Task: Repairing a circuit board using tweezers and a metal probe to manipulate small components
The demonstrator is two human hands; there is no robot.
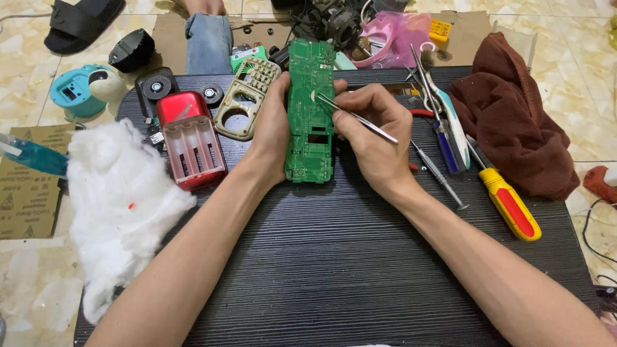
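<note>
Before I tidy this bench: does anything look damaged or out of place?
The red case lies opened, its beige keypad frame and green board removed. The left hand props the board while the right hand holds tweezers to it. Cotton overhangs the table.

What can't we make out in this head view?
- Tip of the tweezers on the green circuit board: too small to tell if it grips anything.
- Board's left edge: covered by the left hand.
- Tweezers' middle: wrapped by the right hand.
- Parts pile at the top: cut by the frame edge.
- Blue object at far left: cut by the edge, blurred.
</note>
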